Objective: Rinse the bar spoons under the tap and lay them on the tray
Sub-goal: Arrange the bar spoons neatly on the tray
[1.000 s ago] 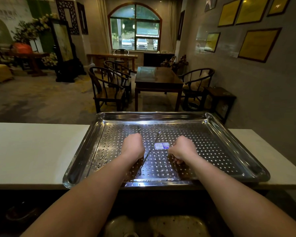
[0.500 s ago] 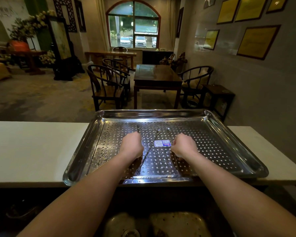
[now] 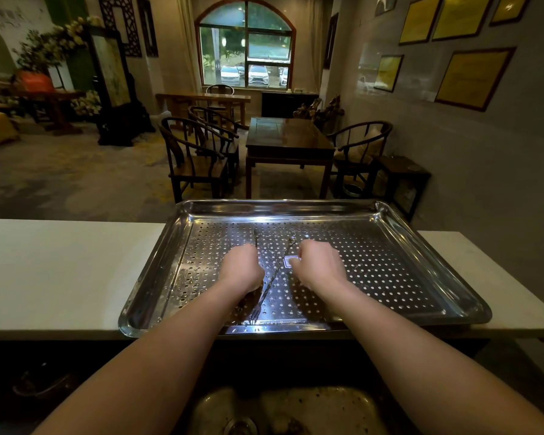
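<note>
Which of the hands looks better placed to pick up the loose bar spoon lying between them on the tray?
Probably the right hand: its fingertips sit beside the loose bar spoon, while the left hand is closed over another spoon's handle.

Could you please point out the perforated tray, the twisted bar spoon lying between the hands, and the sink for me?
perforated tray (image 3: 399,271): head view, on the bare holed floor at its right side.
twisted bar spoon (image 3: 277,273): head view, on the middle of its twisted stem.
sink (image 3: 327,409): head view, on its basin wall.
</note>
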`<state>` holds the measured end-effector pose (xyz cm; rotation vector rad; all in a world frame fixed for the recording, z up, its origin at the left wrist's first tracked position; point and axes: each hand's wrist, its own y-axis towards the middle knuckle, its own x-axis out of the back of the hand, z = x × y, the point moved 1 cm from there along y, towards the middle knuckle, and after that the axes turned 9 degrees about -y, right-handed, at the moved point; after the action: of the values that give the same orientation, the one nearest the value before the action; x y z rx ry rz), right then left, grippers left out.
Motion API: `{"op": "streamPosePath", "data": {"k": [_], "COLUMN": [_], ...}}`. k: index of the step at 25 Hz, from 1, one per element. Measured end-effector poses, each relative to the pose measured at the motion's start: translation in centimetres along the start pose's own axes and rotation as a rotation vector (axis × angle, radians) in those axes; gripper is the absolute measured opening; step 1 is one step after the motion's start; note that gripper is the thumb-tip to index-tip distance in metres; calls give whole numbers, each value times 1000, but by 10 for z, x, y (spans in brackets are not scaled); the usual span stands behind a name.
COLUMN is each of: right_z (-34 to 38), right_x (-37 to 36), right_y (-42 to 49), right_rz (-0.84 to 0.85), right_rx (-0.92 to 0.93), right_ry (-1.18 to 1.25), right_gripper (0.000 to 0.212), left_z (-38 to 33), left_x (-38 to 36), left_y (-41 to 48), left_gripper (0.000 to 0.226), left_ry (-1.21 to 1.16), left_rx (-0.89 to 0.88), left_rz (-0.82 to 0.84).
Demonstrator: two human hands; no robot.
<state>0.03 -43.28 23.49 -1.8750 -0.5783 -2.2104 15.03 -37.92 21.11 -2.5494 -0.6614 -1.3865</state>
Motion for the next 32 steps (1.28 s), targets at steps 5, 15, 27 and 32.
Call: {"op": "streamPosePath", "data": {"k": [5,15,27,32], "right_z": [33,23,17,13], "right_x": [-10,-12,-16,-12], "right_y": [6,8,9,8], "right_rz": [184,152,89,84], "right_rx": [-52,-60,-143,-147], "right_ry": [13,10,78,137], "right_gripper": [48,23,26,22], "left_z": [0,5,9,8], "left_x": [3,3,5,6], "left_y": [-1,0,-3,-4], "left_gripper": [11,6,7,6], "left_ry": [-18,-28,-47,-58], "left_rx": [13,21,54,59], "left_rz": [-14,22,2,-4]}}
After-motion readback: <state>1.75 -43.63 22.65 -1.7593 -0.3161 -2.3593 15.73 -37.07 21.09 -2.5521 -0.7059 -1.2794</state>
